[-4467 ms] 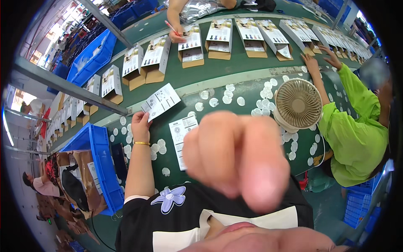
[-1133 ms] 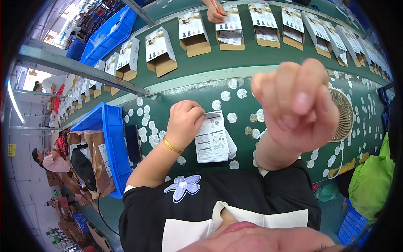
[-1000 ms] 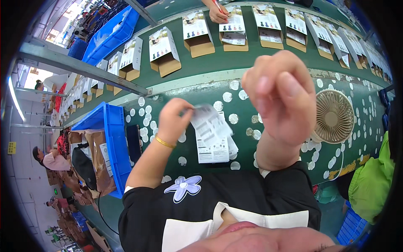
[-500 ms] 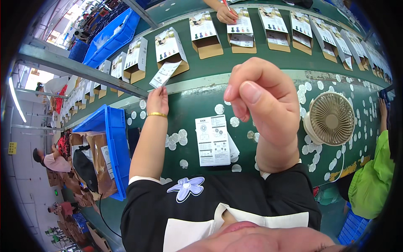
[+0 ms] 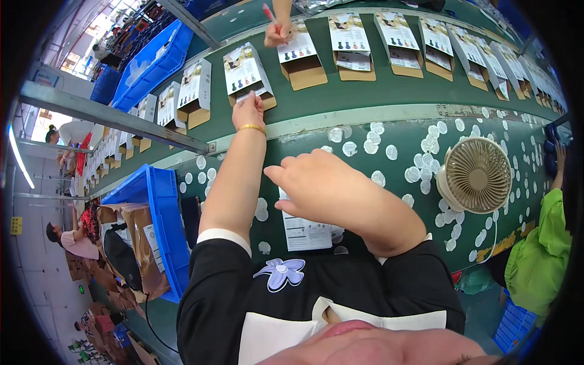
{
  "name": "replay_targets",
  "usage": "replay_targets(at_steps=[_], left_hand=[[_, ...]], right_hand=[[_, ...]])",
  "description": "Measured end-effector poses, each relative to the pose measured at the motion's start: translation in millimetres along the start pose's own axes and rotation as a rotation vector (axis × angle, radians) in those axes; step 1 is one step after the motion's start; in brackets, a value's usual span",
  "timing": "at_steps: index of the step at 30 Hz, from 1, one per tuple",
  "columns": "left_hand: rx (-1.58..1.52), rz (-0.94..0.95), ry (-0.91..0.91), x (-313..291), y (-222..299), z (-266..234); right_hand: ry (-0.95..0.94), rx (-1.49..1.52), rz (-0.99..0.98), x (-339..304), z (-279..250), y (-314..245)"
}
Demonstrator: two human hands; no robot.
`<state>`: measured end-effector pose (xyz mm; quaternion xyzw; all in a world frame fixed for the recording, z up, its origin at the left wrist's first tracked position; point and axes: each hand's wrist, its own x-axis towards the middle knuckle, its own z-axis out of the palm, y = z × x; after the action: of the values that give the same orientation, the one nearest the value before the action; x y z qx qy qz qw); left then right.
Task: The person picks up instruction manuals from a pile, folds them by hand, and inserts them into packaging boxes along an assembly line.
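Note:
My left hand reaches to the open near end of a printed white carton on the far belt. Its fingers are closed at a folded leaflet, most of which is inside the carton; the fingertips are partly hidden there. Over a small stack of printed leaflets hovers my right hand, back upward, thumb and forefinger apart and nothing seen in it. That hand and its forearm cover the upper part of the stack.
Cartons line the green belt. Another person's hand holds a red pen over one. Round pale stickers dot the green table, where a beige fan stands at right. A blue crate and a metal bar are at left.
My left hand has moved the leaflet up and right into the carton. My right hand has come down and left over the stack, its pinch loosened. The other person's pen hand has shifted left one carton.

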<state>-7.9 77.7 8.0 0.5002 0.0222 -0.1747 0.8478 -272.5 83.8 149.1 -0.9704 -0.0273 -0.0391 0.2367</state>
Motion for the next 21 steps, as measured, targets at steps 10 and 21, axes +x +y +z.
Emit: replay_targets(at_steps=[10,21], left_hand=[[0.89,0.147,-0.724,-129.1,40.6,-94.6],[1.45,0.894,-1.023,-197.2,67.6,-68.3]], right_hand=[[-0.074,-0.092,0.167,24.7,19.5,23.2],[0.168,-0.118,0.329,21.5,14.4,29.5]])
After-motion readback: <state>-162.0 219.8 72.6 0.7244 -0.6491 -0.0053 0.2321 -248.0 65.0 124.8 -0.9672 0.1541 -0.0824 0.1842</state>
